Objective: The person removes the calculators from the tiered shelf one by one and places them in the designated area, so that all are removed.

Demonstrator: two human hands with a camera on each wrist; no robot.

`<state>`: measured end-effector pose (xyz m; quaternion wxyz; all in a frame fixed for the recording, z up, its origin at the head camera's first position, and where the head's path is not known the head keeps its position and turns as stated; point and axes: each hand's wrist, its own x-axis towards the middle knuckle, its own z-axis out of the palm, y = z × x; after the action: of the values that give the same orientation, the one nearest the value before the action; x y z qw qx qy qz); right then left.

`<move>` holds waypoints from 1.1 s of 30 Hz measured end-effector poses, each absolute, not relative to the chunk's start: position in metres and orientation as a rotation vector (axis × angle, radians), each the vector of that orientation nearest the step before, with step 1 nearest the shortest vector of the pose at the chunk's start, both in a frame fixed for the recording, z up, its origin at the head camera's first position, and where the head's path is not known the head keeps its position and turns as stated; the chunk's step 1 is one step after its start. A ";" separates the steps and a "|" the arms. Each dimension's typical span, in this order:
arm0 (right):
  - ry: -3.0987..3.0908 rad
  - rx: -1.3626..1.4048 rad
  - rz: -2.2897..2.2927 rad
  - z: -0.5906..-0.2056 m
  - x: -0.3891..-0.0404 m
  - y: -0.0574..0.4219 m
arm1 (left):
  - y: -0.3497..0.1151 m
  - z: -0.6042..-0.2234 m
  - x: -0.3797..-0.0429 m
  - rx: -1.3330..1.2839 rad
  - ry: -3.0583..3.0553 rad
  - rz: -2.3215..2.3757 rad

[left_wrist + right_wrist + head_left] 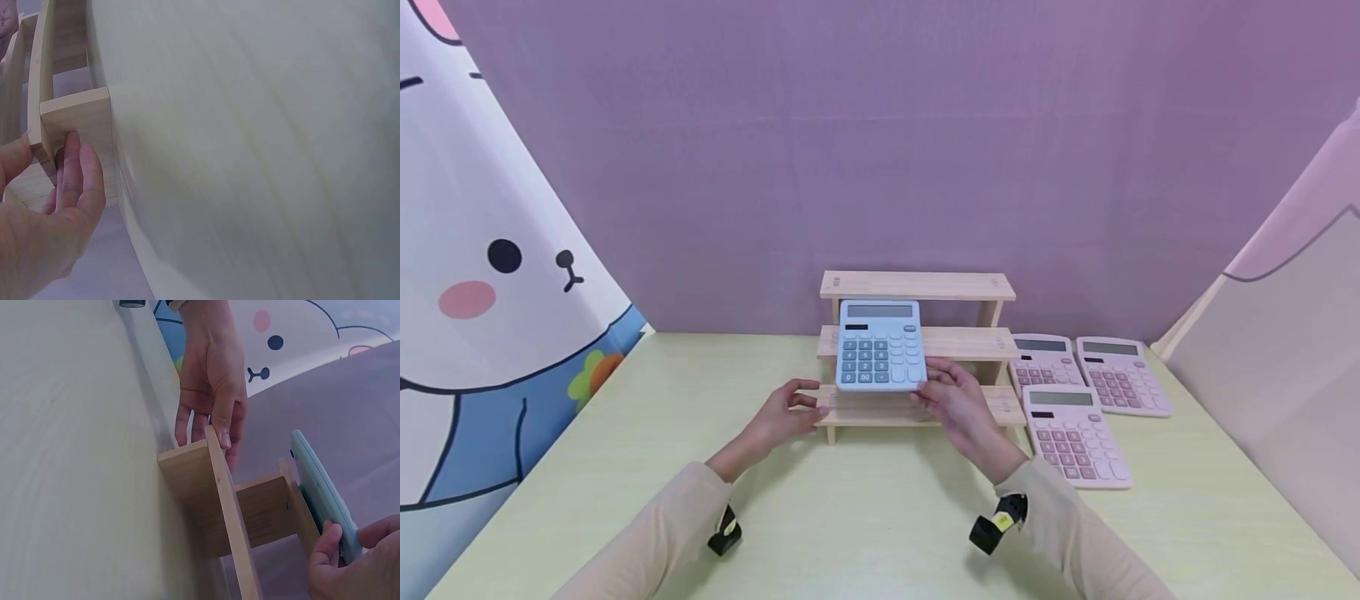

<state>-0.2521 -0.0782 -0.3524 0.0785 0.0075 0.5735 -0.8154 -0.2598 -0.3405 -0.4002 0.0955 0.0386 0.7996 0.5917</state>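
A light blue calculator (867, 333) leans back at the middle tier of a three-tier wooden display stand (917, 286), keys and screen facing me. My right hand (964, 412) pinches its lower right corner between thumb and fingers; the right wrist view shows the calculator's thin side edge (322, 481) close against the tier board. At the stand's left end, my left hand (778, 423) grips the bottom tier. In the left wrist view its thumb lies over the board's edge, with the fingers (72, 169) tucked underneath beside the end support.
Right of the stand, three pink calculators lie on the table: one at the front (1078, 437), two behind, at left (1047, 362) and at right (1122, 375). A purple cloth backdrop (917, 150) hangs behind, and a cartoon-printed cloth (512, 333) borders the left.
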 end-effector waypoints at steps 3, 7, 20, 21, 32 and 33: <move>1.691 0.025 -2.458 -0.352 -0.251 -0.078 | -0.341 -0.400 -0.260 0.121 2.364 1.765; 1.668 0.023 -2.467 -0.351 -0.249 -0.078 | -0.342 -0.401 -0.260 0.138 2.361 1.769; 1.662 -0.010 -2.448 -0.352 -0.247 -0.074 | -0.340 -0.406 -0.264 0.099 2.368 1.761; 1.662 -0.013 -2.447 -0.352 -0.248 -0.074 | -0.340 -0.406 -0.264 0.103 2.369 1.759; 1.639 -0.020 -2.454 -0.350 -0.246 -0.071 | -0.341 -0.402 -0.262 0.105 2.376 1.754; 1.638 -0.021 -2.451 -0.350 -0.246 -0.070 | -0.341 -0.402 -0.261 0.115 2.373 1.757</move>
<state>-0.2455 -0.0705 -0.3499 0.0965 -0.0073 0.5531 -0.8275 -0.2613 -0.3405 -0.4018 0.0932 0.0387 0.7996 0.5920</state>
